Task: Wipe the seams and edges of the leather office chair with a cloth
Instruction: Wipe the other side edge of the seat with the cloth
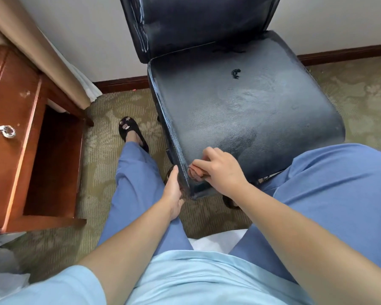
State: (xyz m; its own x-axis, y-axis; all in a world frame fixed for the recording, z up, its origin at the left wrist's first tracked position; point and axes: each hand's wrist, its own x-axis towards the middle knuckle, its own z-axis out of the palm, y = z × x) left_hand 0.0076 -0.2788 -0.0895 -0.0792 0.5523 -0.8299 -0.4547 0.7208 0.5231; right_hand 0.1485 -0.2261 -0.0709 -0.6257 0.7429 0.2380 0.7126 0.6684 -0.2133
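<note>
Right hand point(220, 170) fingers clamped on the cloth point(196, 171) at the chair point(240, 102) seat's near-left corner seam, left hand point(174, 190) bracing that corner's side, fingers straight; seat smeared, backrest edges probably left.

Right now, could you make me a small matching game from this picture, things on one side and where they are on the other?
Things:
1. cloth
2. left hand
3. wooden desk
4. slipper

Places:
A. on the carpet, left of the chair
B. at the seat's front left corner, under the right hand
C. against the seat's left side edge
D. far left, by the curtain

Pairs: 1-B, 2-C, 3-D, 4-A
</note>
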